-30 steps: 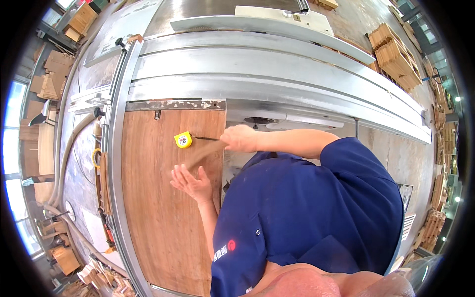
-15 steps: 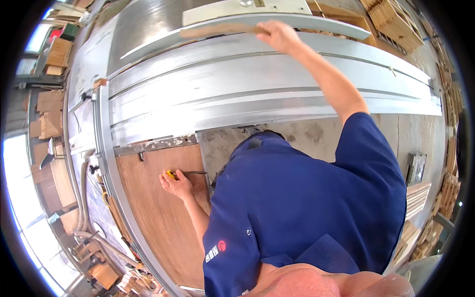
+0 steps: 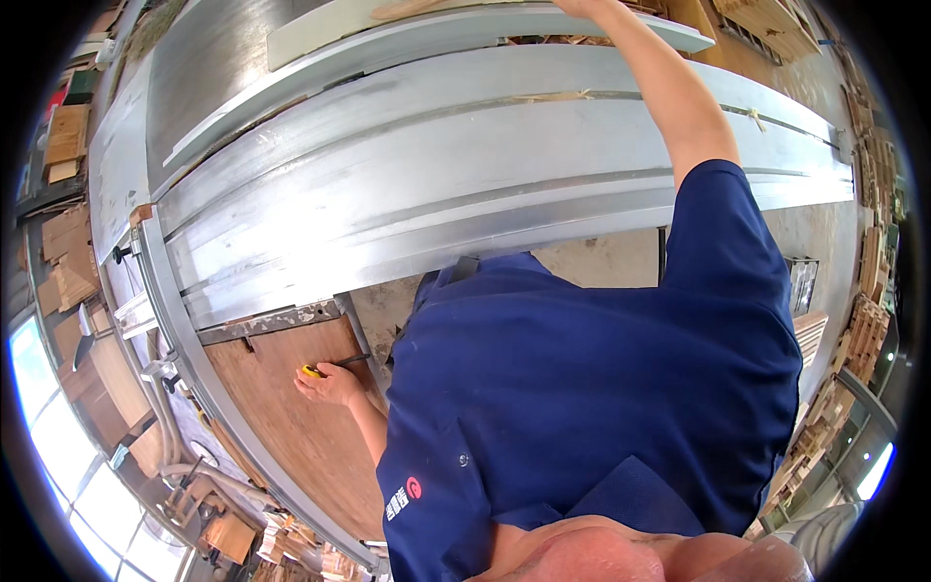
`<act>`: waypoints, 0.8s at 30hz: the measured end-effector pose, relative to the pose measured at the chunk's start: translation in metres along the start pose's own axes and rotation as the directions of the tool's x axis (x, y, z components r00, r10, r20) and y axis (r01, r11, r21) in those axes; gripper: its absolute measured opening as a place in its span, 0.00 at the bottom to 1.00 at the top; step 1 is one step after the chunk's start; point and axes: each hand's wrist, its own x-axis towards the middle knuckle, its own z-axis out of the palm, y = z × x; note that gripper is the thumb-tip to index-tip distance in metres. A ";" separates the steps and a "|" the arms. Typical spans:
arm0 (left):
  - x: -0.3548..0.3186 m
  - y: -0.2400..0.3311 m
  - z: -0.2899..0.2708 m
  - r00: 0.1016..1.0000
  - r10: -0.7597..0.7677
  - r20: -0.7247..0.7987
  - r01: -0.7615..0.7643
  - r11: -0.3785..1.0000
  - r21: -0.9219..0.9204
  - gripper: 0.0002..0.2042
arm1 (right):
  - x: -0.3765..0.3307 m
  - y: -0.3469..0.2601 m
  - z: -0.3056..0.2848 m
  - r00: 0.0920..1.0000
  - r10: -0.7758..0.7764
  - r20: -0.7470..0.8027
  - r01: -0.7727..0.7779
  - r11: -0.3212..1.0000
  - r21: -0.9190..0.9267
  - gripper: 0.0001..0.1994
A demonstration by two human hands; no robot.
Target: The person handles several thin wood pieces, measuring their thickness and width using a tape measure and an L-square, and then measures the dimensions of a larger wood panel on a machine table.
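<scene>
My left hand [image 3: 328, 384] is closed around a small yellow-ended tool [image 3: 310, 371], whose exact kind I cannot make out. A thin dark rod shows on the other side of the fist, over a brown wooden panel [image 3: 281, 427]. Reaching far ahead, my right hand [image 3: 582, 6] is cut off by the top edge, so most of its fingers are hidden. To its left, a flat brown wooden strip [image 3: 402, 9] lies partly out of view above a pale board [image 3: 325, 31]. The strip's end at my hand is not visible.
A long grooved metal machine table [image 3: 417, 165] spans the front, with a metal fence [image 3: 436, 41] along its far side. Wood shavings [image 3: 558, 95] lie in one groove. A metal rail [image 3: 184, 320] runs down the left. Stacked timber [image 3: 849, 354] stands at the right.
My right hand has moved farther forward, to the top edge, and the brown strip has moved past the fence with it. The view has shifted; my left hand keeps its hold over the panel.
</scene>
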 end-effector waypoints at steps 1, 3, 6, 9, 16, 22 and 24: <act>-0.002 -0.001 0.000 1.000 0.000 -0.010 0.000 1.000 0.017 0.29 | 0.005 0.005 0.009 1.000 0.013 0.018 -0.013 1.000 0.004 0.19; -0.001 0.000 0.004 1.000 -0.025 -0.016 0.025 0.999 0.040 0.29 | 0.009 0.026 0.032 1.000 0.006 -0.013 -0.006 1.000 0.030 0.19; 0.005 0.007 0.008 0.999 -0.029 -0.017 0.030 0.999 0.032 0.29 | 0.009 0.074 0.074 0.978 -0.069 -0.198 0.092 0.990 0.109 0.19; -0.002 0.001 0.001 0.998 -0.049 -0.038 0.050 0.997 0.050 0.28 | -0.007 0.034 0.043 0.969 0.015 -0.246 0.030 0.983 0.179 0.16; -0.002 0.009 0.004 0.998 -0.043 -0.037 0.043 0.999 0.008 0.27 | -0.142 -0.020 0.065 0.962 0.252 -0.106 -0.222 0.946 0.235 0.14; 0.000 0.002 0.011 0.997 -0.062 -0.056 0.062 0.998 0.001 0.27 | -0.186 -0.008 0.080 0.916 0.400 0.039 -0.399 0.916 -0.034 0.11; -0.002 0.002 0.016 0.995 -0.050 -0.091 0.050 0.999 -0.001 0.27 | -0.184 -0.007 0.073 0.887 0.423 0.184 -0.424 0.905 -0.037 0.12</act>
